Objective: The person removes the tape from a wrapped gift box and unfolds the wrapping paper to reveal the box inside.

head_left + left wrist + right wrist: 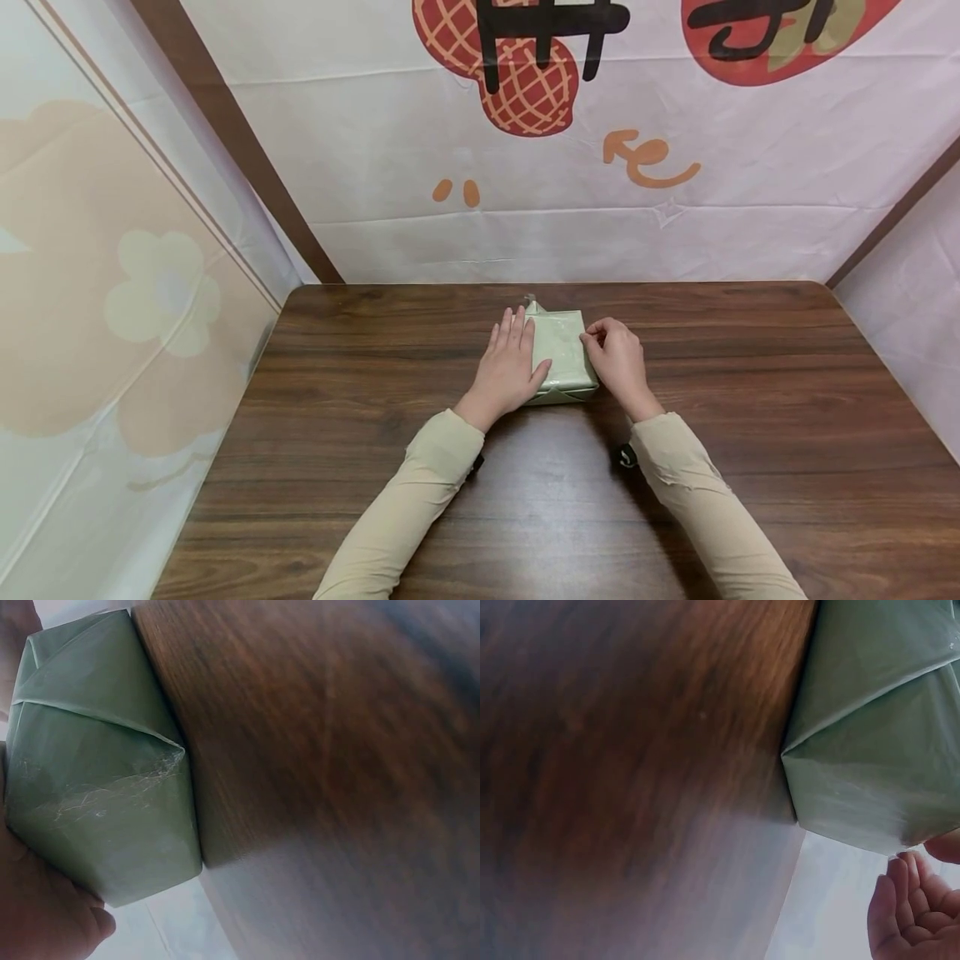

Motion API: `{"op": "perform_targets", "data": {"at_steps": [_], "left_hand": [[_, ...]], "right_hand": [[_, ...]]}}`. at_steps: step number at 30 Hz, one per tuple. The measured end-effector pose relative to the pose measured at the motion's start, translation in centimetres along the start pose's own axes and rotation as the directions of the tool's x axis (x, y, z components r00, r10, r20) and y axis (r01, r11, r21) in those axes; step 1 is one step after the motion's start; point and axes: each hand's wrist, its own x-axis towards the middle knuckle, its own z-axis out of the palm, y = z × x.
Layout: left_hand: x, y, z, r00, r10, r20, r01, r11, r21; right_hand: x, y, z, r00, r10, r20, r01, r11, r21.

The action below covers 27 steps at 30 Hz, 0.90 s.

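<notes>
A box wrapped in shiny pale green paper [561, 343] sits on the table. My left hand [506, 367] lies over its left side, fingers straight and pointing away, with the thumb spread across the top. At the box's right top edge, my right hand [618, 358] has its thumb and index finger brought together, pinching at the edge. The right wrist view shows the curled fingers [911, 896] beside that edge. Folded paper covers the near end of the wrapped box [97, 772], with a strip of wrinkled clear tape on it. A small paper flap [534, 307] sticks up at the far end.
The dark wood-grain table [360, 375] extends on both sides of the box. Behind it hangs a white printed cloth [360, 158], and another printed cloth [165, 333] stands along the left side. A black wrist device [627, 455] shows under the right cuff.
</notes>
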Motion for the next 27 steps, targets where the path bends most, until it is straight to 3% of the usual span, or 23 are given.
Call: {"op": "perform_targets", "data": {"at_steps": [7, 18, 27], "left_hand": [[-0.02, 0.00, 0.01, 1.000, -0.002, 0.004, 0.002, 1.000, 0.006], [0.03, -0.05, 0.11, 1.000, -0.003, 0.000, 0.003, 1.000, 0.014], [0.07, -0.05, 0.20, 1.000, 0.007, -0.020, -0.006, 1.000, 0.015]], "right_hand": [[0.04, -0.17, 0.12, 0.999, 0.038, -0.035, -0.038, 0.999, -0.002], [0.03, 0.02, 0.38, 1.000, 0.003, -0.003, -0.003, 1.000, -0.027], [-0.14, 0.19, 0.23, 0.999, 0.027, -0.036, -0.028, 0.999, -0.041]]}}
